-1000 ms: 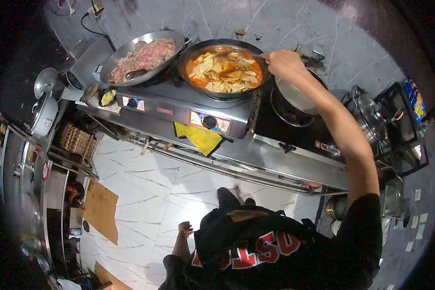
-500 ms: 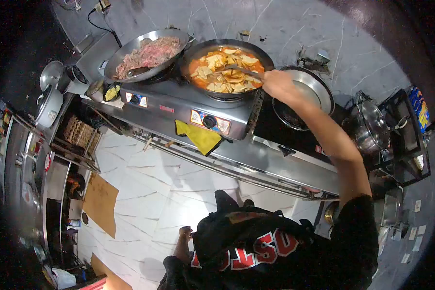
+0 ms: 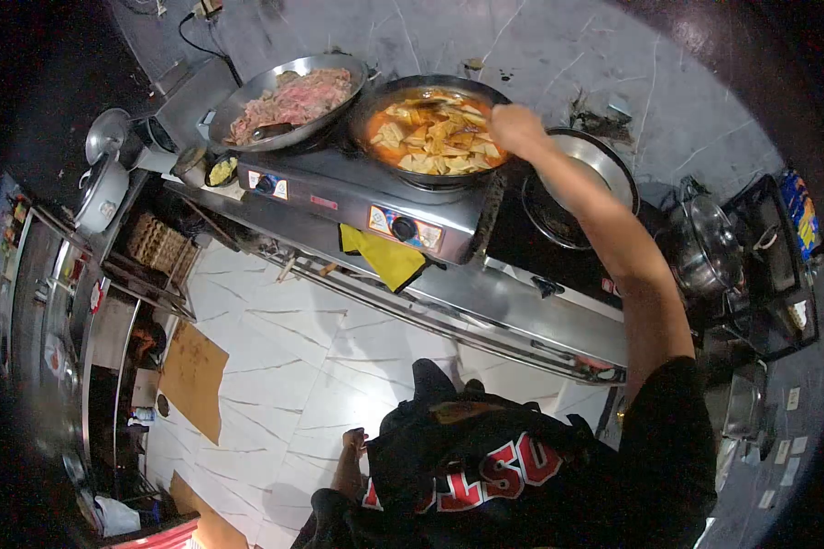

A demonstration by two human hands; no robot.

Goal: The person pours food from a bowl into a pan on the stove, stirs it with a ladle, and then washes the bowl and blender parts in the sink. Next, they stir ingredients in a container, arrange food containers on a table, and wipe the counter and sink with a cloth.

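My right hand (image 3: 519,131) is closed at the right rim of a dark wok (image 3: 373,157), around the handle of a cooking spatula. The spatula's far end lies among flat pale pieces (image 3: 450,139) in orange-red sauce, and much of it is blurred or covered. My left hand (image 3: 354,439) hangs low beside my body, fingers curled, with nothing visible in it. Left of the wok, a wide metal pan (image 3: 224,128) holds pinkish, partly browned meat (image 3: 295,102), with a dark-handled utensil (image 3: 273,131) resting in it.
The steel gas stove (image 3: 339,206) carries both pans, and a yellow cloth (image 3: 382,257) hangs over its front. To the right are a round pan (image 3: 624,178) and a lidded pot (image 3: 712,240). A small bowl of yellow bits (image 3: 222,171) stands left. Cardboard (image 3: 194,375) lies on the floor.
My right hand has moved slightly up toward the back of the wok, and the spatula has shifted with it. Some pieces are stirred around. The left hand stays low.
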